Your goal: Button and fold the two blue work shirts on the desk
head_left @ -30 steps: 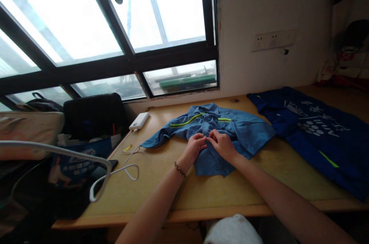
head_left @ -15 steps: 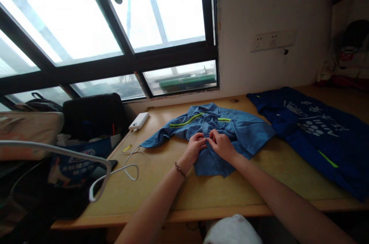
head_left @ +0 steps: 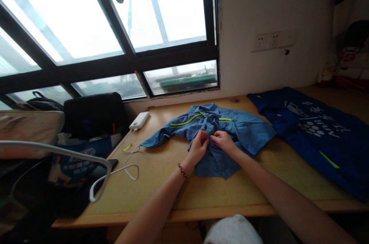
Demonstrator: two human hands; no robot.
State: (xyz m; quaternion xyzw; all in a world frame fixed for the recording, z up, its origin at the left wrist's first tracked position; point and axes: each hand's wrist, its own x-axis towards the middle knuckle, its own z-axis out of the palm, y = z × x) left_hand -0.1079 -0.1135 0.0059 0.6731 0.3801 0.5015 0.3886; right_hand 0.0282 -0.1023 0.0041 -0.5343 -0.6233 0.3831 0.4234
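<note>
Bare forearms; 1 dark beaded bracelet point(head_left: 182, 171) by the left hand point(head_left: 199, 146).

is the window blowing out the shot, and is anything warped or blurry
Head view: the window panes are blown out to near white, so little shows outside. Same view: the wide lens bows the window bars and the desk edge. The left hand and right hand on the blue work shirt look sharp and softly lit.

left hand point(head_left: 200, 144) + right hand point(head_left: 223, 141): pinching blue shirt point(head_left: 248, 130) front | wooden desk point(head_left: 161, 182)
</note>
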